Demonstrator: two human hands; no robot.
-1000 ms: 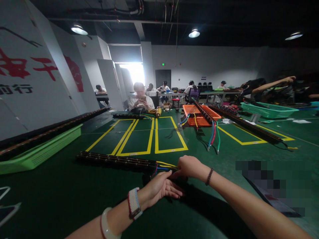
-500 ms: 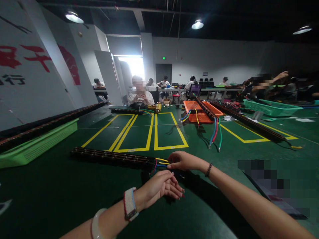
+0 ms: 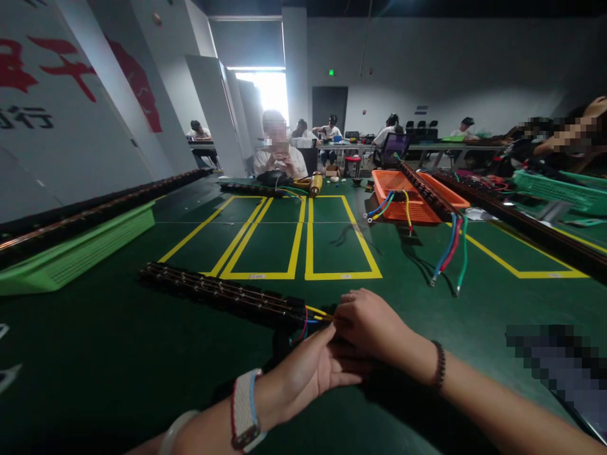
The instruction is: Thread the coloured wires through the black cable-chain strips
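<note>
1. My right hand [image 3: 372,322] is curled nearly closed, back up, where the slim yellow plastic-coated wires [image 3: 318,311] run in under its fingers; it appears to have hold of them, though the fingertips are hidden.
2. My left hand [image 3: 313,370] sits just below and to the left, half open, palm showing, fingers reaching under the right hand. Its thumb tip lies against the wires; I cannot tell whether it pinches one.
3. Left of both hands, the long black slatted bar with copper-coloured lines [image 3: 222,294] lies flat on the dark-green tabletop [image 3: 190,373]; the yellow wires come out of its nearer end, together with a blue wire [image 3: 313,321] and a thin red wire [image 3: 306,322] that loops.
4. I judge the bar stiff along its length and fairly heavy, best lifted with support at both ends. The wires should be light, springy and easy to bend; I would take them between thumb and finger, without tugging where they join the bar.
5. Beyond my right hand, well apart, stands an orange perforated plastic basket [image 3: 429,213]; beyond my left, at the far left, a light-green plastic basket [image 3: 95,246].
</note>
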